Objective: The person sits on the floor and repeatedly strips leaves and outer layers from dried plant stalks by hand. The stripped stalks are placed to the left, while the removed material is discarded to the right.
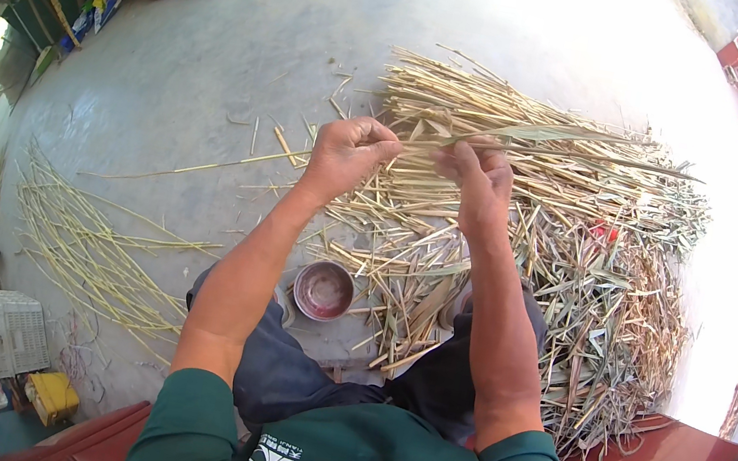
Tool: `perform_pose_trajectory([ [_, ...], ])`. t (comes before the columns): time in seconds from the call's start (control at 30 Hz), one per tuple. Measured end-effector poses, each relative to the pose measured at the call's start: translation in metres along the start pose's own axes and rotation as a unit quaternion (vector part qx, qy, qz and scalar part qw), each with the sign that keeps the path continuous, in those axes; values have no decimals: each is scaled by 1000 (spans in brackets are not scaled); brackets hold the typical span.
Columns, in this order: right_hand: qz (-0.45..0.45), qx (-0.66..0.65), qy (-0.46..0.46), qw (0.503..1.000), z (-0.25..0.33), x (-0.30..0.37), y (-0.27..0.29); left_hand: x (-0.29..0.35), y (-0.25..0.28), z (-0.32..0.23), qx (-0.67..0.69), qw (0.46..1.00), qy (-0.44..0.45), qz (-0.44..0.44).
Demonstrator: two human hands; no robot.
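Note:
A long, thin reed stalk slants out to the left from my left hand, whose thumb and fingers are pinched on it. Close to the right of it, my right hand has its fingers closed at the base of a long greenish reed leaf, which stretches away to the right. The fingertips of the right hand are slightly blurred. Both hands are above the near left part of a thick pile of cut reed stalks. Whether leaf and stalk are one piece is hidden between the hands.
Peeled stalks lie in a loose bundle on the floor at left. A small reddish bowl stands between my feet. Stripped leaves heap up at right. A white plastic crate and a yellow container are at lower left.

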State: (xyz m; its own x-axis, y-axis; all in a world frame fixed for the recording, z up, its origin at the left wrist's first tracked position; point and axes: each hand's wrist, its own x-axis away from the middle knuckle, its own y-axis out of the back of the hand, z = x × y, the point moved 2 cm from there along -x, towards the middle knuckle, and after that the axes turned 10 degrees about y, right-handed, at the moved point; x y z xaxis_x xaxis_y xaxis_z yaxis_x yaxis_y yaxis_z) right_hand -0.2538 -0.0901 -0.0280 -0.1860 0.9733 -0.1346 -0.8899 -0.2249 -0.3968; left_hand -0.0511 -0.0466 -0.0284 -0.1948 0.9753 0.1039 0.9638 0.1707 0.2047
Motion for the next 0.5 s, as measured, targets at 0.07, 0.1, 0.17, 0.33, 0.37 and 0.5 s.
perform_pose_trajectory([
  [0.07, -1, 12, -9, 1000, 0, 0, -1, 0, 2, 1, -15, 1000, -1, -4],
  [0.1, 2, 16, -19, 1000, -1, -1, 0, 1, 2, 0, -25, 1000, -2, -8],
  [0.17, 1, 11, -34, 999, -3, -1, 3, -1, 8, -5, 9, 999, -11, -30],
  [0.33, -95, -12, -58, 994, -5, -6, 24, -12, 67, -22, 153, 976, -63, -144],
  [0.37, -92, 8, -61, 994, -6, -4, 26, -14, 80, -22, 165, 969, -71, -172],
  [0.5, -76, 33, -60, 995, -9, -2, 28, -12, 94, -19, -142, 966, -90, -195],
])
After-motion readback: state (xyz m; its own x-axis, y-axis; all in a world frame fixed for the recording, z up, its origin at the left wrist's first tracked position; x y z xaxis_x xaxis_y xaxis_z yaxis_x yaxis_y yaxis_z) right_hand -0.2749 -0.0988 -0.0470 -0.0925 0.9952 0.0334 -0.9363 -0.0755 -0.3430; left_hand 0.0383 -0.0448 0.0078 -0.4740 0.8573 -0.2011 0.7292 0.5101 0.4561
